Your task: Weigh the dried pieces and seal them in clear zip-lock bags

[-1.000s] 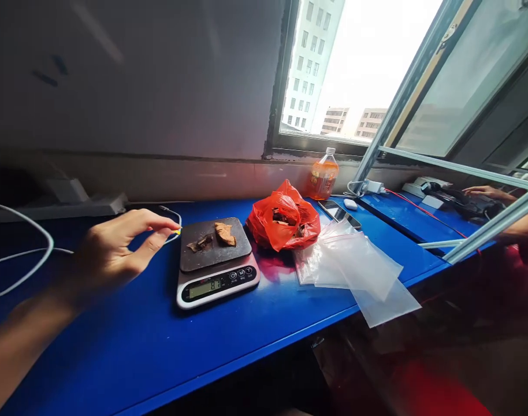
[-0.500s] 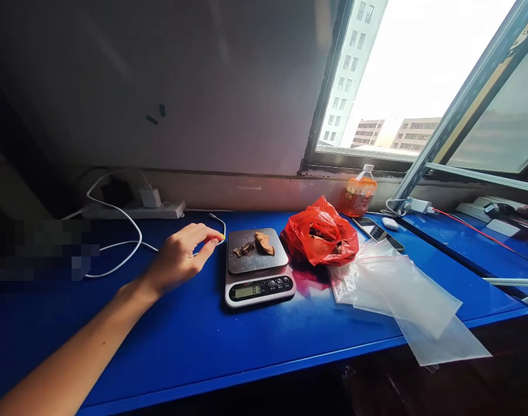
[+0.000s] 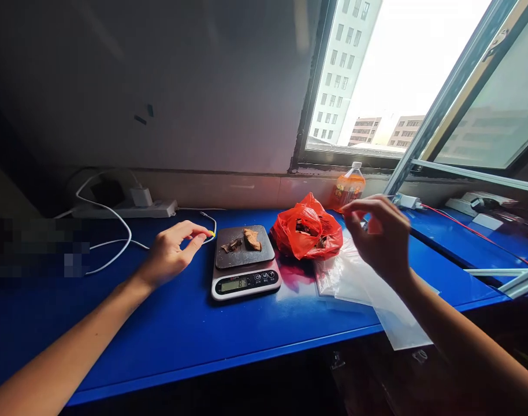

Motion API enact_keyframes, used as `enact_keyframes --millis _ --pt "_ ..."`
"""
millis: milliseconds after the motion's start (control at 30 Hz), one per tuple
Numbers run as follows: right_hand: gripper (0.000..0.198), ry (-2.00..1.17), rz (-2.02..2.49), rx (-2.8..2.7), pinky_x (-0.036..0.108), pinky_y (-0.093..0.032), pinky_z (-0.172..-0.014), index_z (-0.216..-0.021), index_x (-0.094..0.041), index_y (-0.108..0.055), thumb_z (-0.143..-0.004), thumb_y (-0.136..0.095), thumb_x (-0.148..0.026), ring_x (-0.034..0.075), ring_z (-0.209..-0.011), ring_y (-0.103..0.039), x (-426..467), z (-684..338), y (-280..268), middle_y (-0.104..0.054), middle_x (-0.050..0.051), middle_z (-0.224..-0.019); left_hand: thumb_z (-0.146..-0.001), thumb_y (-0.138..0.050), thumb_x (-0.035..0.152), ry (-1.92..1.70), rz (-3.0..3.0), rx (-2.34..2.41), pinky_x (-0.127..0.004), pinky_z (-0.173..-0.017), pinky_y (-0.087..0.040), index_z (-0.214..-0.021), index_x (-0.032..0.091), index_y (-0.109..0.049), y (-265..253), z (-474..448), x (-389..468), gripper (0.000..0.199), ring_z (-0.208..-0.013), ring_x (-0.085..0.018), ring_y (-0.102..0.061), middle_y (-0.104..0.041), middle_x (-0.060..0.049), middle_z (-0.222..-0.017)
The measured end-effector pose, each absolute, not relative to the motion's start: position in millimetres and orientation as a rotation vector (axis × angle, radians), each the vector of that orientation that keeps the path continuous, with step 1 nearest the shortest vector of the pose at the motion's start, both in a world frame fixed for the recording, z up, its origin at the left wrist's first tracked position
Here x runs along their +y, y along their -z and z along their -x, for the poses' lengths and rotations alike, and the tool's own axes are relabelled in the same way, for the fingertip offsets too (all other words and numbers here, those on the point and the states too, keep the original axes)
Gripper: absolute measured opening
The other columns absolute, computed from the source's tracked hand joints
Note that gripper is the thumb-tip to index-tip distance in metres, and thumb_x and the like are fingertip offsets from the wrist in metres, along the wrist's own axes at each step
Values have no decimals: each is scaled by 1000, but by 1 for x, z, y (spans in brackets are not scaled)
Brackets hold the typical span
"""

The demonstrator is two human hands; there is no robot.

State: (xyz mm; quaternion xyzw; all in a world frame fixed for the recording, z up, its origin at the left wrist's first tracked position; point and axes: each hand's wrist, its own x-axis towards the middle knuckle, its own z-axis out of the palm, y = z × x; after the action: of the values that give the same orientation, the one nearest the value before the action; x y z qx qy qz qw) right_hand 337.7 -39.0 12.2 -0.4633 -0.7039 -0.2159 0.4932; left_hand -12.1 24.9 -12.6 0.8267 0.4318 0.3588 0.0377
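My left hand [image 3: 174, 249] is held just left of a small digital kitchen scale [image 3: 246, 286]. Its thumb and index finger are pinched, with a tiny yellow spot at the tips; what it belongs to is unclear. Several brown dried pieces lie on the scale's steel plate, the biggest a tan chunk [image 3: 252, 239]. The display seems to read 81 or 87. A red plastic bag [image 3: 290, 231], its mouth open on more dark brown pieces, sits right of the scale. My right hand [image 3: 380, 240] hovers right of the bag, over clear zip bags [image 3: 400, 318], fingers curled into a pinch whose contents I cannot make out.
A bottle of orange drink [image 3: 349, 182] stands behind the bag by the window. A white cable [image 3: 125, 219] and a power strip [image 3: 160, 209] lie at back left. Metal bars [image 3: 484, 176] cross the right side. The blue table [image 3: 181, 346] has a front edge.
My right hand has come into view from the right and is beside the red bag, over the clear bags. My left hand stays by the scale. The view has shifted slightly.
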Motion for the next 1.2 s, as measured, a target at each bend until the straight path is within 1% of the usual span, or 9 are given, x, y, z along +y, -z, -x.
enact_keyframes --millis 133,267,467,600,733,833,900,1033,1200 --pt "13 255 1296 -1789 26 -46 -65 -77 -18 -59 -72 -49 -10 14 -70 -57 12 -349 11 -59 2 -78 -92 -44 23 -1022 -2707 1076 -32 -84 -46 -94 18 -61 -5 -39 10 18 -90 -18 -59 -65 -4 -94" --pt "16 200 1467 -1841 25 -41 -63 -79 -17 -58 -68 -49 -11 15 -67 -54 37 -352 25 -62 4 -76 -89 -46 26 -862 -2988 799 -34 -83 -47 -100 18 -59 -16 -119 19 19 -92 -21 -58 -63 -7 -98" --pt "26 300 1529 -2119 25 -37 -62 -85 -16 -60 -66 -46 -6 16 -66 -51 35 -354 18 -66 7 -82 -80 -55 50 -536 -2842 938 -35 -74 -49 -130 18 -38 -9 -168 56 61 -95 -27 -61 -55 -13 -119" --pt "24 323 1464 -2226 24 -34 -59 -78 -17 -60 -68 -43 -4 14 -64 -48 30 -346 10 -64 4 -76 -80 -52 27 -683 -2728 881 -31 -69 -47 -135 19 -32 -19 -161 57 59 -80 -21 -62 -64 -8 -103" --pt "26 346 1470 -2282 24 -31 -59 -74 -16 -62 -67 -43 0 13 -64 -47 27 -332 4 -64 4 -73 -80 -46 16 -789 -2491 840 -27 -68 -47 -126 20 -47 -29 -137 46 46 -71 -16 -61 -67 -2 -87" --pt "24 293 1572 -2357 25 -31 -58 -70 -15 -64 -71 -44 -1 12 -63 -48 32 -327 1 -64 5 -72 -85 -46 24 -689 -2331 827 -27 -76 -49 -98 20 -67 -31 -111 39 25 -82 -17 -63 -69 -2 -94" --pt "24 209 1666 -2435 25 -31 -57 -66 -14 -65 -74 -45 -4 12 -61 -48 38 -328 -2 -64 6 -73 -86 -48 34 -584 -2262 888 -28 -81 -49 -101 23 -70 -32 -94 38 28 -91 -20 -64 -70 -1 -102" --pt "26 97 1849 -2481 24 -37 -64 -92 -14 -70 -81 -46 -11 14 -70 -56 51 -335 -6 -68 10 -89 -85 -51 47 -339 -2233 964 -27 -80 -52 -115 30 -66 -41 -76 41 38 -95 -21 -65 -69 0 -112" --pt "39 216 2017 -2452 32 -43 -81 -123 -18 -59 -88 -46 -26 24 -97 -60 55 -346 -9 -64 14 -114 -86 -52 45 -348 -2272 825 -26 -78 -55 -124 29 -60 -57 -67 47 42 -93 -21 -67 -69 -2 -112"
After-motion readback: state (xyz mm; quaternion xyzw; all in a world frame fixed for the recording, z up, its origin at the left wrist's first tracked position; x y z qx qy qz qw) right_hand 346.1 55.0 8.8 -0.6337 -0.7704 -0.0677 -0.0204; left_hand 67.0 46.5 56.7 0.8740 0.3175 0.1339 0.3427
